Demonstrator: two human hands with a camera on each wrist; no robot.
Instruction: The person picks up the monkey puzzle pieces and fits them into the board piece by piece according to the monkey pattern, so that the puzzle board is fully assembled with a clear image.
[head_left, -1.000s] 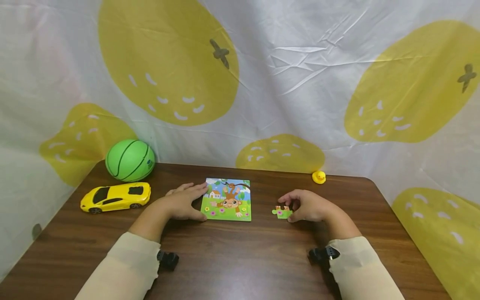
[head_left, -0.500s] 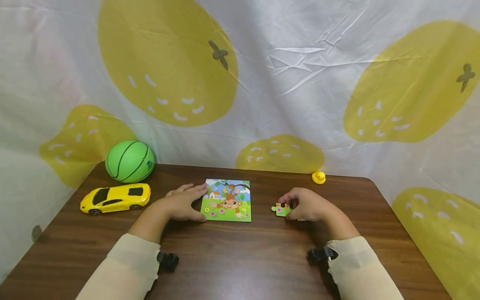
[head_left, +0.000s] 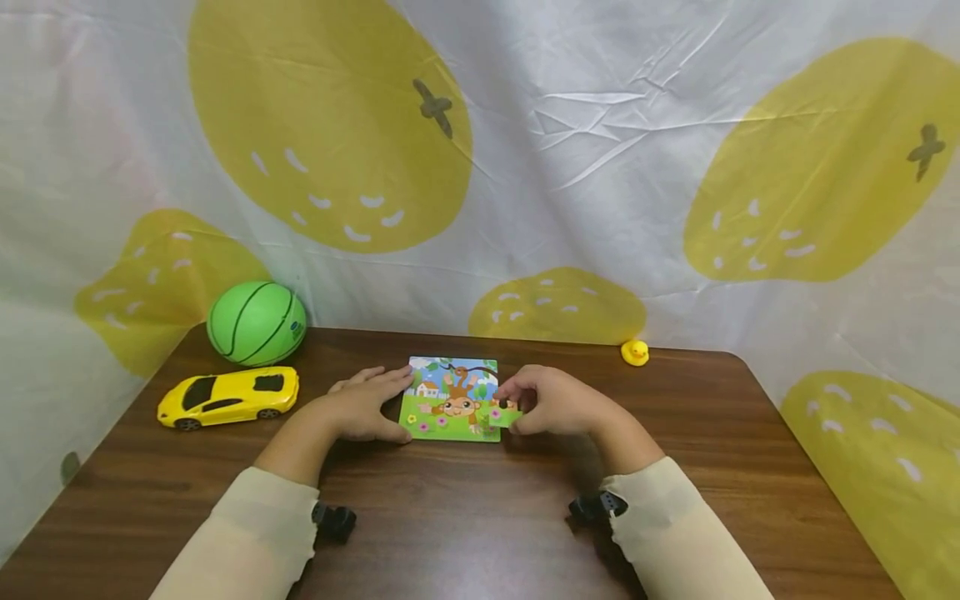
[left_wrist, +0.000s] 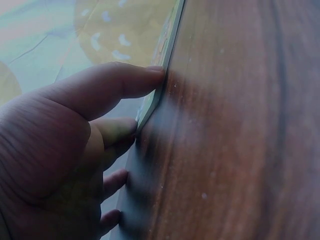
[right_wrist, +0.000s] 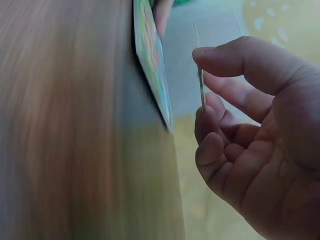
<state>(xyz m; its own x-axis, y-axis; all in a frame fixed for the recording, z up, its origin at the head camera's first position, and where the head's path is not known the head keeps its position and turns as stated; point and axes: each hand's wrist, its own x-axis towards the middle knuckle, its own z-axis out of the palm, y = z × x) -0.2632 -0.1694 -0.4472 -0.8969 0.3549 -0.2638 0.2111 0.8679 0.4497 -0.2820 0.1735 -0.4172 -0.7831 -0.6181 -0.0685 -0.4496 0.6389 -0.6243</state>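
Observation:
A square jigsaw puzzle [head_left: 446, 408] with a hanging monkey picture lies flat on the table. Along its left side sits my left hand [head_left: 363, 407], fingers extended, with the thumb at the near corner and the fingertips by the far one. In the left wrist view, the thumb and a fingertip touch the puzzle's thin edge [left_wrist: 172, 37]. My right hand [head_left: 561, 402] pinches a green puzzle piece [head_left: 501, 416] with pink flowers over the puzzle's right edge. The right wrist view shows that piece [right_wrist: 202, 87] edge-on between thumb and fingers, raised clear of the puzzle.
On the left stand a yellow toy car [head_left: 228, 397] and, behind it, a green ball [head_left: 257, 323]. A yellow rubber duck [head_left: 635, 352] is at the back right. A fruit-printed curtain [head_left: 585, 183] hangs behind the brown wooden table [head_left: 450, 517].
My right hand has picked the puzzle piece up from the table and carried it left to the puzzle's right edge. The left hand stays at the puzzle's left side.

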